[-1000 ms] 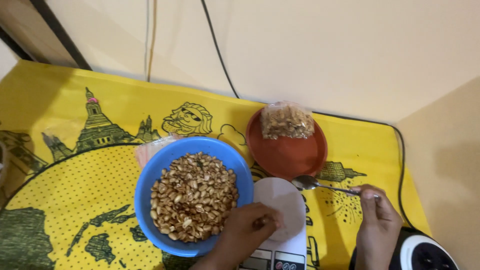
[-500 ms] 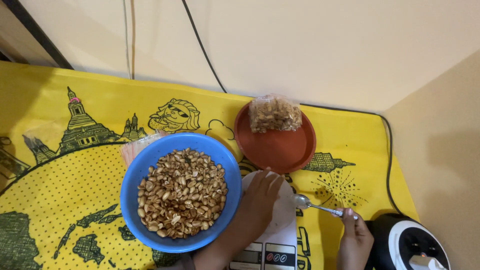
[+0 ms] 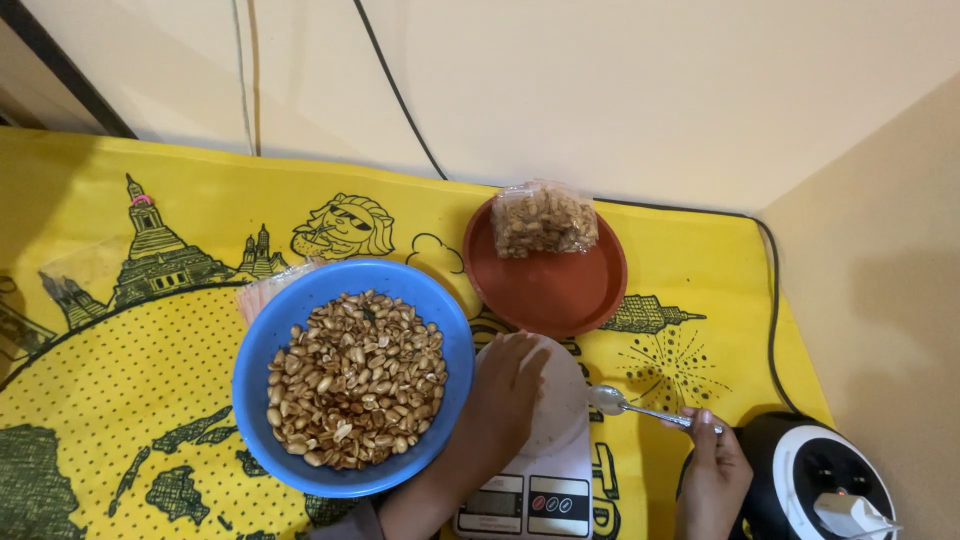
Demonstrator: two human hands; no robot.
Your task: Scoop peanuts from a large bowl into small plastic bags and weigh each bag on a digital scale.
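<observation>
you're in home kitchen corner: counter [image 3: 120, 400] under yellow printed cloth, blue bowl of roasted peanuts [image 3: 353, 390], digital kitchen scale [image 3: 545, 470], red plate [image 3: 545, 280] with bagged nuts, spoon [image 3: 640, 406] in your right hand, black appliance [image 3: 815, 480], cables along cream walls.

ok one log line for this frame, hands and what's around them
left hand: flat on white kitchen scale | right hand: holds metal spoon | blue bowl of peanuts | bagged nuts on red plate

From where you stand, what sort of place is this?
Probably a home kitchen corner. A round blue plastic bowl of roasted peanuts, a white digital kitchen scale and a red-brown plate holding a clear bag of nuts sit on a yellow printed tablecloth.
</observation>
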